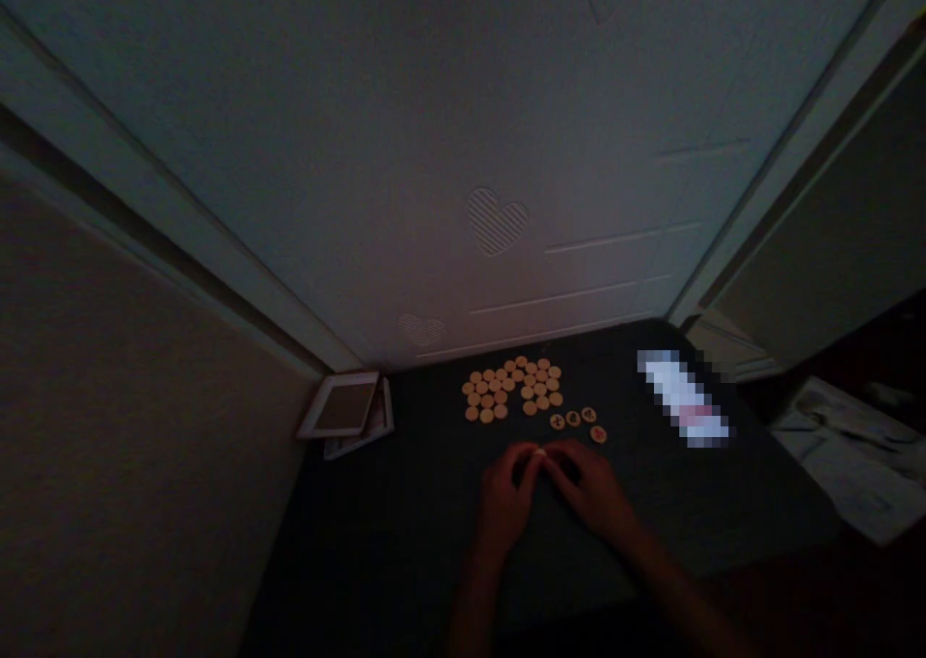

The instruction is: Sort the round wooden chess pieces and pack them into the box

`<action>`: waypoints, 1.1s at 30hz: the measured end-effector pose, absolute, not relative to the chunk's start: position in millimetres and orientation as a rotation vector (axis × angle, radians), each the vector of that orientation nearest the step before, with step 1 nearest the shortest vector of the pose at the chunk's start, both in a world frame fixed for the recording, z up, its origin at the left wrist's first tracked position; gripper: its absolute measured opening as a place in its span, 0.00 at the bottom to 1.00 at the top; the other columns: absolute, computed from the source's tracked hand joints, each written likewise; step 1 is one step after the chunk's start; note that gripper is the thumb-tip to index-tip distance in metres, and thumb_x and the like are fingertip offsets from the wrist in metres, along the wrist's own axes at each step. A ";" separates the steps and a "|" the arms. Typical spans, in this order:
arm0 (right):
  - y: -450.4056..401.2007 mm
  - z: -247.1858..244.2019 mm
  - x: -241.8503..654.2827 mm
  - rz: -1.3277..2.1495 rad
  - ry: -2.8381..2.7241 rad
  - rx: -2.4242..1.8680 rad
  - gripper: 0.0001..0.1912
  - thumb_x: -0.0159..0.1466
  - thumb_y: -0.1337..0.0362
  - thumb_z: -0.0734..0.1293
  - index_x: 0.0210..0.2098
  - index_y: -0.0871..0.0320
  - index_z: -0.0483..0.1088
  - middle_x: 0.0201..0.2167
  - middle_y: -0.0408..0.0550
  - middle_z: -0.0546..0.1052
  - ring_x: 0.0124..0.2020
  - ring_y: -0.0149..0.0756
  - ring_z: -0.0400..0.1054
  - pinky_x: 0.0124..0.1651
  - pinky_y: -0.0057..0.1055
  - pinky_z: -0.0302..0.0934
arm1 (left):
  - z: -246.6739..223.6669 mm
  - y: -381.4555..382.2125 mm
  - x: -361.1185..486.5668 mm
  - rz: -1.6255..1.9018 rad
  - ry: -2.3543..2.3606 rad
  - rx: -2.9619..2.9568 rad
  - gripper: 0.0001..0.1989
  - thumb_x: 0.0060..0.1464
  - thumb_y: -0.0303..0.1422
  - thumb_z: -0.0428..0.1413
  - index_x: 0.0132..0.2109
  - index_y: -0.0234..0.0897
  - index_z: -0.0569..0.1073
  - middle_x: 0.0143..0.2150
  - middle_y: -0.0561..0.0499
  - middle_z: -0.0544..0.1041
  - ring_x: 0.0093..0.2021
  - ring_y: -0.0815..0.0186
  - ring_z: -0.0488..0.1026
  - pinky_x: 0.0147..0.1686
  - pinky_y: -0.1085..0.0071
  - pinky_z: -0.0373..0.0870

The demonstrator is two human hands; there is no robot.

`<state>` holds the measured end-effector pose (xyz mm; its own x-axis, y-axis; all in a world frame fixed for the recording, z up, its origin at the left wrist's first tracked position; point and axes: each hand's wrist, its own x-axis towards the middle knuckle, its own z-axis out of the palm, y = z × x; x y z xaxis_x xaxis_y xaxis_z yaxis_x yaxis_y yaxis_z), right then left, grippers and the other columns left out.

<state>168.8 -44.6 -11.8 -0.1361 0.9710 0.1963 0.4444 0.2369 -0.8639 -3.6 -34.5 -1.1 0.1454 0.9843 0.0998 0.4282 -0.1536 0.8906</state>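
The room is dim. My left hand (504, 499) and my right hand (589, 489) rest on a dark table (405, 533), fingertips meeting around a small pale piece (539, 454). Which hand grips it I cannot tell. Just beyond them lie several round wooden tokens with dark marks (575, 420), and farther back a cluster of many plain wooden discs (512, 387), all flat on the table.
A shallow box with its lid (345, 409) sits at the table's back left corner. A blurred-out white object (684, 397) lies at the right. A pale wall with heart shapes (498, 219) stands behind; papers (846, 446) lie off the table's right.
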 end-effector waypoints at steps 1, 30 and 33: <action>-44.6 -11.8 168.8 0.843 -1.711 -1.318 0.12 0.71 0.56 0.64 0.47 0.53 0.75 0.43 0.49 0.81 0.42 0.38 0.76 0.46 0.34 0.71 | -1.7 -34.5 -3.9 0.965 1.373 1.695 0.11 0.64 0.40 0.56 0.49 0.42 0.77 0.45 0.51 0.83 0.45 0.61 0.81 0.49 0.64 0.77; -42.9 -4.9 168.0 0.843 -1.623 -1.286 0.13 0.69 0.54 0.65 0.46 0.54 0.75 0.40 0.48 0.81 0.37 0.36 0.76 0.41 0.32 0.71 | 2.3 -32.2 -7.4 1.002 1.193 1.696 0.09 0.64 0.33 0.55 0.49 0.40 0.76 0.47 0.48 0.81 0.48 0.62 0.80 0.52 0.63 0.77; -43.2 -6.2 166.5 0.855 -1.590 -1.302 0.14 0.69 0.52 0.65 0.45 0.54 0.75 0.38 0.48 0.81 0.35 0.36 0.76 0.40 0.32 0.71 | 1.8 -32.3 -7.3 1.001 1.157 1.726 0.12 0.61 0.30 0.56 0.52 0.41 0.75 0.49 0.48 0.79 0.48 0.63 0.79 0.50 0.65 0.78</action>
<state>166.5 -43.2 -6.2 -0.0583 0.9770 0.2052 0.3678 0.2121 -0.9054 -7.3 -32.3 1.8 0.2648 0.9490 0.1711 0.3054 -0.2509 0.9186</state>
